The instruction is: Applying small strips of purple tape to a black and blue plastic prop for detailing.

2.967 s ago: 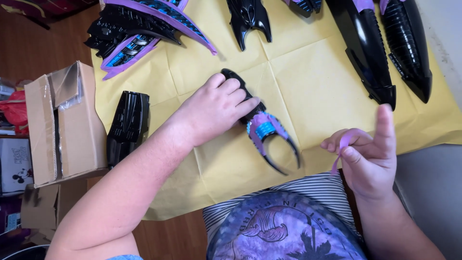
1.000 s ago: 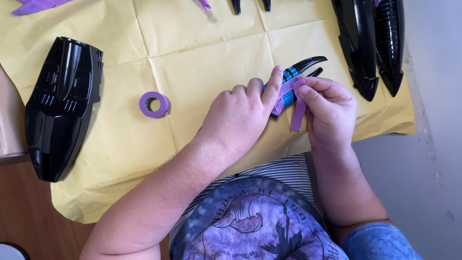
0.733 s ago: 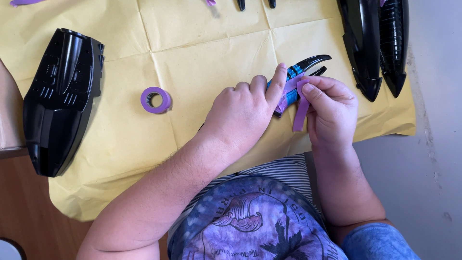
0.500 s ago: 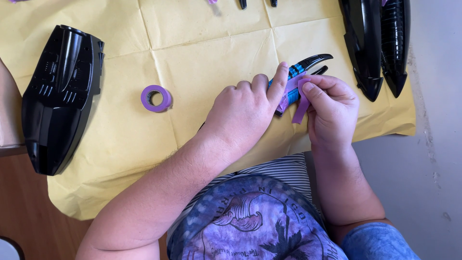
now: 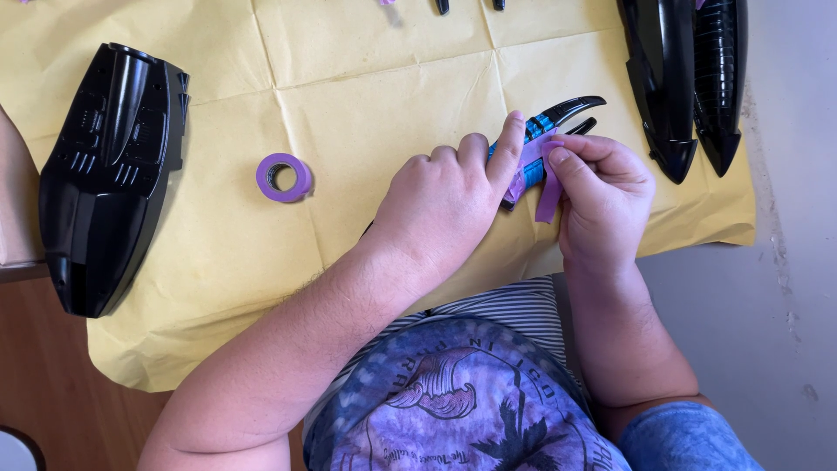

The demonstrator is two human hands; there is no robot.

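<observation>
- The black claw-shaped part [image 5: 558, 118] is pinned flat on the yellow paper [image 5: 366, 87] by the left hand [image 5: 445, 205], its fingers closed over the part's body, apparently so it cannot slide while tape is pressed on.
- A short strip of purple tape [image 5: 547, 187] is pinched by the closed fingers of the right hand [image 5: 606, 192], just right of the claw-shaped part, one end laid against it.
- The part is seen as glossy black, with curved prongs, blue patches and purple tape at mid-length.
- A purple tape roll [image 5: 283, 177] is left well to the part's left; a large black shell [image 5: 109, 174] lies farther left.
</observation>
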